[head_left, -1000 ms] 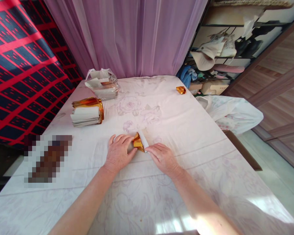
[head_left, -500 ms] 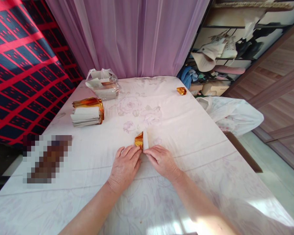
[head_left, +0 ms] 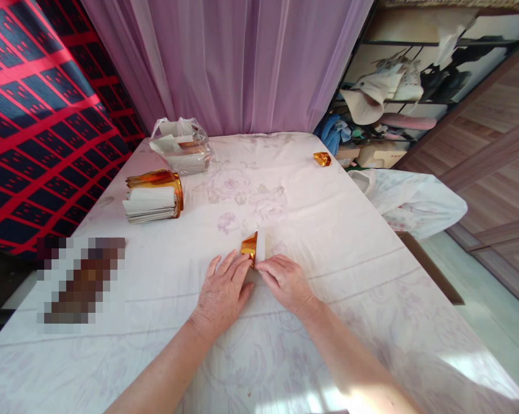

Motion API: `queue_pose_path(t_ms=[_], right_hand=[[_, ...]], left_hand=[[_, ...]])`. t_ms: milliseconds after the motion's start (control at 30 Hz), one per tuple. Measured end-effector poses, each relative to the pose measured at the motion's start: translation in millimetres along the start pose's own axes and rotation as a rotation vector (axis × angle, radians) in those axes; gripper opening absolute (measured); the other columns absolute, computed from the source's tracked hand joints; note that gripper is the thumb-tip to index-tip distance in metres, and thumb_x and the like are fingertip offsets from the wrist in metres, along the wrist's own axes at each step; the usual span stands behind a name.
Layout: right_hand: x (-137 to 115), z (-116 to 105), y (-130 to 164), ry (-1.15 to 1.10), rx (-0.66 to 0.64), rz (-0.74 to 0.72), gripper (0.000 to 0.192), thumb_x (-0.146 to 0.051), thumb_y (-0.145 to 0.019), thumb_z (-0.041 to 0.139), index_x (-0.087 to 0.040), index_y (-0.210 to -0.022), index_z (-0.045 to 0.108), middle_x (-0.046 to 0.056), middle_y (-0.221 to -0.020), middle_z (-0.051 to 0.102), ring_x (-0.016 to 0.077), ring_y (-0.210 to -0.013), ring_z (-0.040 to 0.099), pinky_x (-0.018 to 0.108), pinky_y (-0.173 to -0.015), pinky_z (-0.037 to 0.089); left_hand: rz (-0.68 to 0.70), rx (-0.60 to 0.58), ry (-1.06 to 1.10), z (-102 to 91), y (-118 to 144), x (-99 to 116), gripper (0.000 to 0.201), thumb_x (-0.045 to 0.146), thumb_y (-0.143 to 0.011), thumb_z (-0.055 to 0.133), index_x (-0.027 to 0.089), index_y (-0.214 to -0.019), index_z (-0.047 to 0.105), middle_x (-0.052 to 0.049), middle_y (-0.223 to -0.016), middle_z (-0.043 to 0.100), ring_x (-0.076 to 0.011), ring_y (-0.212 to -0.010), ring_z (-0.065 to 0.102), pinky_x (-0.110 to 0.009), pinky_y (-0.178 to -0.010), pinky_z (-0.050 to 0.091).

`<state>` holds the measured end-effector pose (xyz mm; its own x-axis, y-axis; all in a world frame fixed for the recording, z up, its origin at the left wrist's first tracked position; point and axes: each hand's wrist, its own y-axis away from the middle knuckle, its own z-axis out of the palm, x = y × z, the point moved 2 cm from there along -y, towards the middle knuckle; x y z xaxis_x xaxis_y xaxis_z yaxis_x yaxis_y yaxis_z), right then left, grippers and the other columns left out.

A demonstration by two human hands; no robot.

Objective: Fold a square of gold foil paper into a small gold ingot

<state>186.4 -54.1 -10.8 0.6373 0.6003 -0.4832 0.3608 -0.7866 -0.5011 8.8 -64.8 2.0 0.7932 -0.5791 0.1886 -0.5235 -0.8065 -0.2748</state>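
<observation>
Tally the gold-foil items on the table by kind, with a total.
Foil sheet being folded under the left hand and right hand: 1
Stack of gold-and-white sheets: 1
Clear bag of sheets: 1
Small folded gold piece at the far edge: 1
Total: 4

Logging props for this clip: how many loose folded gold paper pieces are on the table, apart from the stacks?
2: one gold piece at both hands' fingertips, one folded piece at the far right edge. The stack may hide others.
</observation>
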Motion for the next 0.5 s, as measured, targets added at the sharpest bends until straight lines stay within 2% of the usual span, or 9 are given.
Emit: queue_pose_path(t_ms=[133,333,500], right_hand=[[-2,-1,2,-0.010,0.015,0.049,0.019,-0.018,-0.096,0.052,-0.023,-0.097,0.070,0.004,-0.091,0.071,0.0171,-0.085,0.066,0.031,-0.079,0.054],[2,-8,1,0.147,-0.066,0.076,0.034,-0.009,-0.089,0.051,-0.025,-0.114,0.068,0.006,-0.096,0.066,0.0190,-0.088,0.063,0.032,-0.078,0.054],[0,-14,-4,0.271,-0.099,0.039,0.023,-0.011,-0.087,0.058,-0.025,-0.097,0.073,0.005,-0.089,0.062,0.0189,-0.082,0.058,0.031,-0.073,0.052]], left_hand=[[0.001,-0.034,0.000,0.6,-2,-1,0.040,0.029,-0.094,0.051,0.019,-0.131,0.058,-0.009,-0.134,0.063,-0.0301,-0.132,0.050,-0.055,-0.110,0.034],[0.007,-0.052,-0.013,-2.0,-5,1,0.038,0.031,-0.094,0.051,0.020,-0.130,0.059,-0.007,-0.136,0.062,-0.0294,-0.132,0.049,-0.055,-0.113,0.031],[0.014,-0.035,-0.023,-3.3,-3,1,0.038,0.032,-0.094,0.052,0.020,-0.129,0.060,-0.008,-0.134,0.064,-0.0296,-0.130,0.051,-0.056,-0.113,0.031]])
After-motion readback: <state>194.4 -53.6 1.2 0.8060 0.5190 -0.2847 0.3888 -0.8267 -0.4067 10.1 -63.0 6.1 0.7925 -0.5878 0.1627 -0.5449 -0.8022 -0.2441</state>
